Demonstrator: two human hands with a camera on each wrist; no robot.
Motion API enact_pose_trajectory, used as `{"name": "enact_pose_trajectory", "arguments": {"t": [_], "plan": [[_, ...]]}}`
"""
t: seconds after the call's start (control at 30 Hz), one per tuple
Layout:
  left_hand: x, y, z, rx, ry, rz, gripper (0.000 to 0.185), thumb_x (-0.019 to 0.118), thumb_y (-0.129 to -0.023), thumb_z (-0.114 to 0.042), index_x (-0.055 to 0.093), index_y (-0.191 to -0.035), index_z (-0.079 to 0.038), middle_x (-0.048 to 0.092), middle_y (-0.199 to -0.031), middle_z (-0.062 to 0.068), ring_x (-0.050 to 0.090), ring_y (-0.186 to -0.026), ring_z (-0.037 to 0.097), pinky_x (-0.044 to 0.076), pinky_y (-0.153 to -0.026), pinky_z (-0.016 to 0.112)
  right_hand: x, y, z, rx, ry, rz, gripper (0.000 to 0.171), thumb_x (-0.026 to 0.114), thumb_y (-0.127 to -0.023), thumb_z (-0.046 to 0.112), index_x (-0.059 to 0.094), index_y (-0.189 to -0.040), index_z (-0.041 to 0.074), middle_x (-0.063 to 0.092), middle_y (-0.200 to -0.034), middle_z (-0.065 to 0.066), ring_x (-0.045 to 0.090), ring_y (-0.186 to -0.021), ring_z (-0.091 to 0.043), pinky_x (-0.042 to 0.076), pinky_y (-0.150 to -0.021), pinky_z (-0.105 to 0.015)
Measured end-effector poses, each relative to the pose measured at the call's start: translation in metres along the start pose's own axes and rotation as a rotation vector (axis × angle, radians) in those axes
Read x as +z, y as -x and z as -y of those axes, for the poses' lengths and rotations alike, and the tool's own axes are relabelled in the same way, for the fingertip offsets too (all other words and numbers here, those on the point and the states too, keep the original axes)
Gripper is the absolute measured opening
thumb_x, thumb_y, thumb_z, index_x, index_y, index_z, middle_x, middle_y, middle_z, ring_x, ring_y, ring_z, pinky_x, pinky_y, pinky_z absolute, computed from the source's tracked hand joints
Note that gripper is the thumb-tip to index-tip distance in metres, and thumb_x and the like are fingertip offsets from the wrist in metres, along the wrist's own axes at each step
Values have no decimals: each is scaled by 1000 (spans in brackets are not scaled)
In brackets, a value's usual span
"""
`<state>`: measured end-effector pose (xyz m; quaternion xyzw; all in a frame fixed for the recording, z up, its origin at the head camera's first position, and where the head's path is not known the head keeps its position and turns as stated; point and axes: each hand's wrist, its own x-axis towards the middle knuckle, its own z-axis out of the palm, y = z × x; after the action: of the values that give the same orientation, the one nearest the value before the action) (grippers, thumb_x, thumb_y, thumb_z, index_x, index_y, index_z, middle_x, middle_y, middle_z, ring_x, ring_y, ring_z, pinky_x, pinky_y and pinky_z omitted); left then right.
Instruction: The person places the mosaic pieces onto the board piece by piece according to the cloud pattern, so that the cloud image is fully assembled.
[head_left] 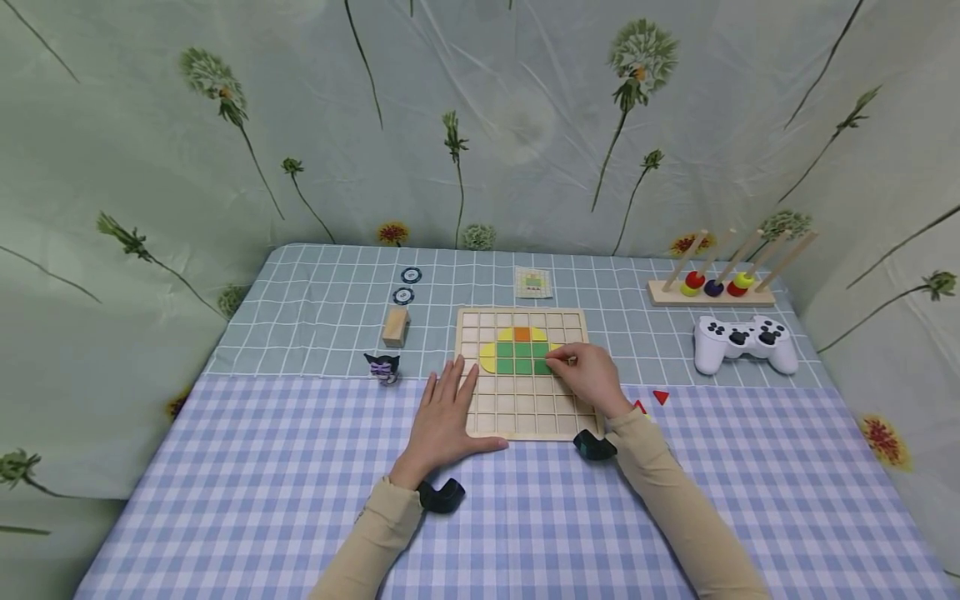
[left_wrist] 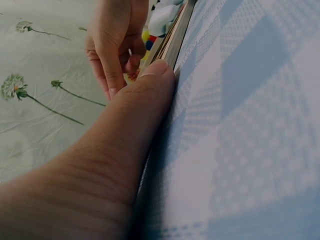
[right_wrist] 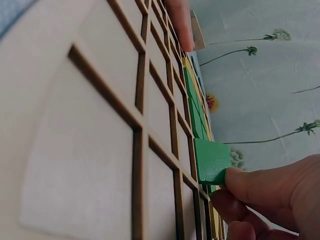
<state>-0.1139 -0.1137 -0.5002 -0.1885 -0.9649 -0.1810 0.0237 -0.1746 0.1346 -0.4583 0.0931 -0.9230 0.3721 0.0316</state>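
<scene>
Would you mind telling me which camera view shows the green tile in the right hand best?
The right wrist view: the green tile fills the foreground, pinched by the right hand. The head view hides it under the fingers; the left wrist view does not show it.

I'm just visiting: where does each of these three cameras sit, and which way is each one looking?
Head: worn on the head, looks forward and down at the wooden grid board; both forearms and hands show.
Left wrist: low by the tablecloth, looks along the left hand at the board's edge.
Right wrist: looks across the board at the green tile pinched by the right hand.
Shared: all show the board.
</scene>
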Motion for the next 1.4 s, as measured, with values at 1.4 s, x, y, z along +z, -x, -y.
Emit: {"name": "enact_pose_trajectory", "arguments": {"t": [1.4], "plan": [[0, 0, 1, 22, 3, -14, 120, 62, -66, -78, 18, -152, -8, 10, -156, 16, 4, -143, 29, 1, -114, 44, -86, 71, -51, 226, 185, 36, 23, 75, -82, 30, 70, -85, 7, 59, -69, 1, 46, -57, -16, 32, -49, -29]]}}
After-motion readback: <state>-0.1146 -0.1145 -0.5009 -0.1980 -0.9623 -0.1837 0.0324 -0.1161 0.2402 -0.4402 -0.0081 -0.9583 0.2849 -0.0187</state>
